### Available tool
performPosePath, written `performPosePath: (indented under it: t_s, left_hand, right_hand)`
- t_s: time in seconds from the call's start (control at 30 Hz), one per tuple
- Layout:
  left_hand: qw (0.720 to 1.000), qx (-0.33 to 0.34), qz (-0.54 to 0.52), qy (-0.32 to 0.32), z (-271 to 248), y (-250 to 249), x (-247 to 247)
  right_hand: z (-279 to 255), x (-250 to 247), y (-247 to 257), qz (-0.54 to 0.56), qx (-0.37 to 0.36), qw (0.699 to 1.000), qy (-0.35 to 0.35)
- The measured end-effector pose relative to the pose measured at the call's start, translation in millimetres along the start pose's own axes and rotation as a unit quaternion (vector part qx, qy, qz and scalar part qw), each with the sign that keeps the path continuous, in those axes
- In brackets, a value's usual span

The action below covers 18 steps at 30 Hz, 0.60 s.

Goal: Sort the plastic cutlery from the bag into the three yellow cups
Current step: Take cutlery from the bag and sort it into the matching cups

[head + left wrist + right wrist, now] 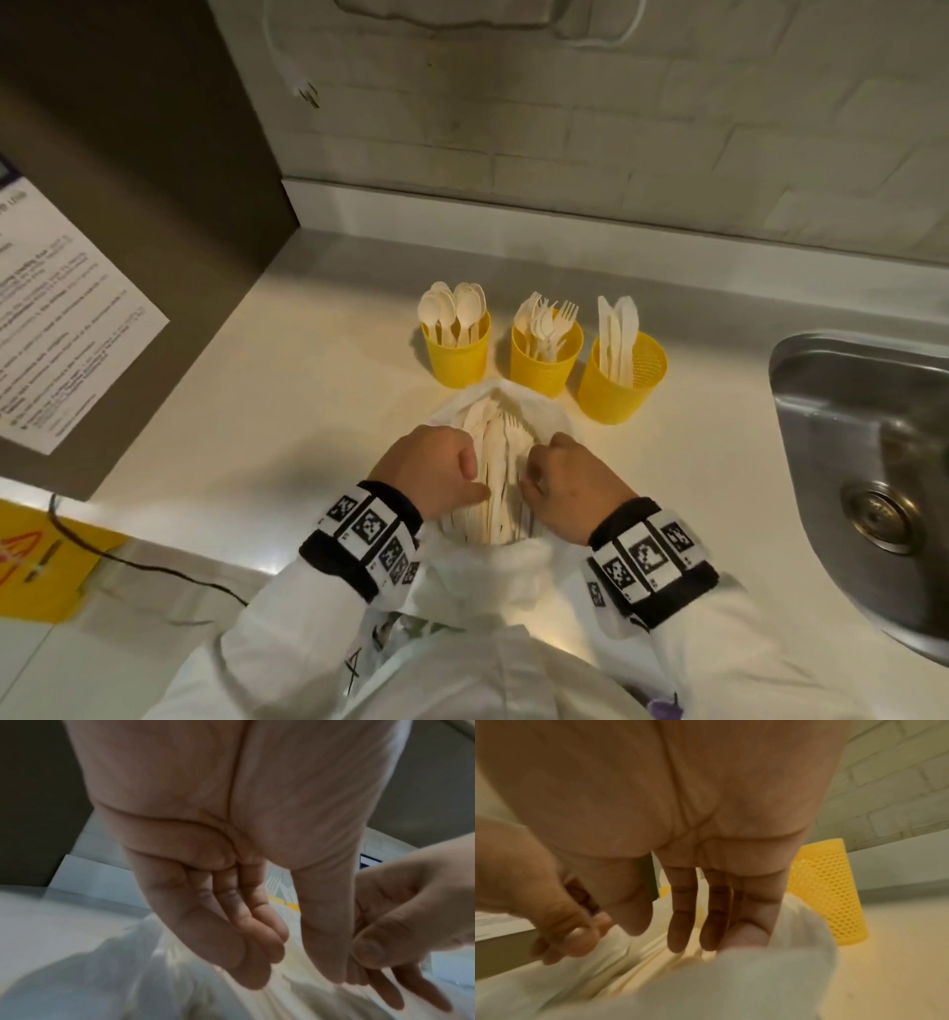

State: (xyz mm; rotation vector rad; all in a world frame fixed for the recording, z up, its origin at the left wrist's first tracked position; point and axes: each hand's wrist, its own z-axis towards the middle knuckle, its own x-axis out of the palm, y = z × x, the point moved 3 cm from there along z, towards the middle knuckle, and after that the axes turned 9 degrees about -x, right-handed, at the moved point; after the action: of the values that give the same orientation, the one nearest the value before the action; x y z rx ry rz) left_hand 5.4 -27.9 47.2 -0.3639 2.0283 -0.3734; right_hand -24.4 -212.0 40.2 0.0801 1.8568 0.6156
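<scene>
Three yellow cups stand in a row on the counter: spoons on the left, forks in the middle, knives on the right. In front of them lies the white plastic bag, mouth open, with several pieces of white cutlery inside. My left hand is at the left side of the opening, its fingers nearly straight and pointing down onto the cutlery. My right hand is at the right side with straight fingers dipped inside, and the bag's edge lies over its outer fingers. Neither hand visibly grips a piece.
A steel sink is set into the counter at the right. A dark panel with a printed notice rises on the left. A black cable runs along the counter's front edge. The brick wall is behind the cups.
</scene>
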Motion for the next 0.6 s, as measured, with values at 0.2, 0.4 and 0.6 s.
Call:
performPosePath:
  t_s: [0.2, 0.4, 0.6]
  left_hand:
    - [0.992, -0.094, 0.074, -0.035, 2, 22, 17]
    - [0.989, -0.106, 0.057, -0.092, 8, 19, 25]
    - [0.994, -0.008, -0.016, -0.112, 6, 3, 29]
  right_hand:
    - [2, 20, 0, -0.040, 0.056, 0.997, 0.044]
    - [6, 21, 10, -0.071, 0.109, 0.991, 0.018]
    - [9, 22, 13, -0.030, 0.114, 0.993, -0.008]
